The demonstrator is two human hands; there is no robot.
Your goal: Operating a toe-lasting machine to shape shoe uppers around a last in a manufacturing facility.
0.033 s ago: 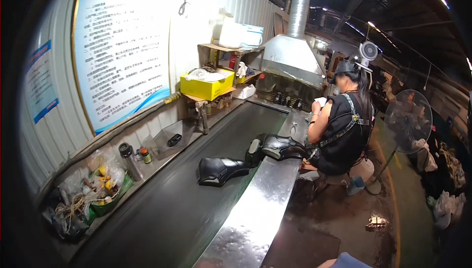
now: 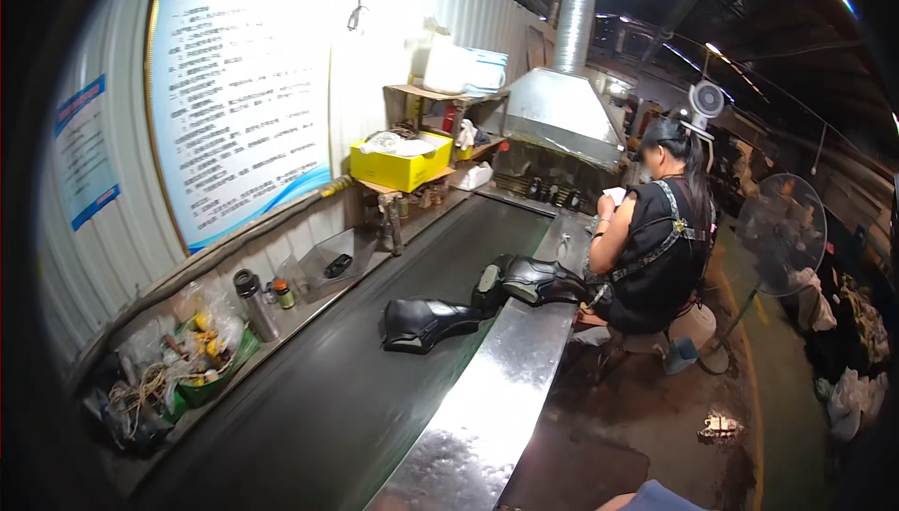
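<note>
Neither of my hands shows in the head view. At the bottom edge, a bit of bare skin and blue-grey cloth point(image 2: 663, 498) come into sight; whether this is arm or leg I cannot tell. One black leather shoe point(image 2: 429, 325) lies on the dark conveyor belt point(image 2: 309, 408). Beyond it, a second black shoe point(image 2: 489, 290) sits by the belt's right edge. A third, glossy black shoe point(image 2: 543, 281) rests across the shiny metal ledge point(image 2: 482, 399).
A seated co-worker point(image 2: 660, 249) holds something small and white beside the ledge. A metal hood point(image 2: 567, 113) stands over the belt's far end. Along the left lie a flask point(image 2: 255, 305), plastic bags point(image 2: 197, 352) and a yellow box point(image 2: 401, 166). A standing fan point(image 2: 782, 230) is at right.
The whole view has shifted slightly, so the poster, yellow box and shoes appear a little further right. The co-worker's head is turned slightly differently. The shoes keep their arrangement.
</note>
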